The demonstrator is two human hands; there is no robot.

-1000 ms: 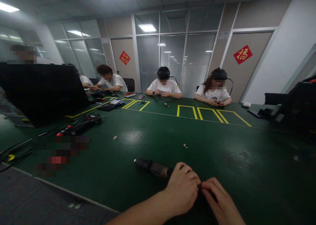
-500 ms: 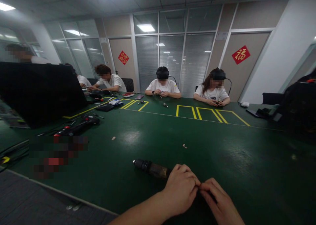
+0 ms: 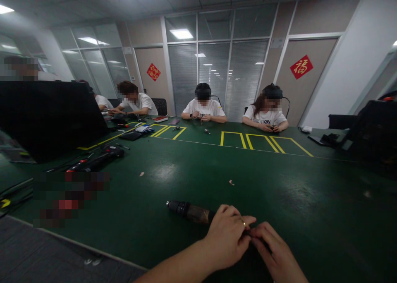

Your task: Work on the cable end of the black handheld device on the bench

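Observation:
A cordless drill [image 3: 197, 214] lies on its side on the green table, its black chuck end with a silver tip pointing left. My left hand [image 3: 228, 235], with a ring on one finger, is closed over the drill's rear end and hides it; one finger sticks out to the right. Just beside those fingertips, my right hand [image 3: 274, 248] is closed, thumb and fingers pinched together at a small dark part. What exactly sits in that pinch is too dark and too covered to make out.
Another red and black power tool [image 3: 99, 161] lies at the left, by cables [image 3: 17, 192]. A large black case [image 3: 52, 117] stands behind it. Small scraps [image 3: 231, 182] dot the green table [image 3: 186, 171]. Across it, several people sit at work near yellow tape marks [image 3: 232, 133].
A finger of my left hand has stretched out to the right, away from the pinch. My right hand and the drill stay almost where they were.

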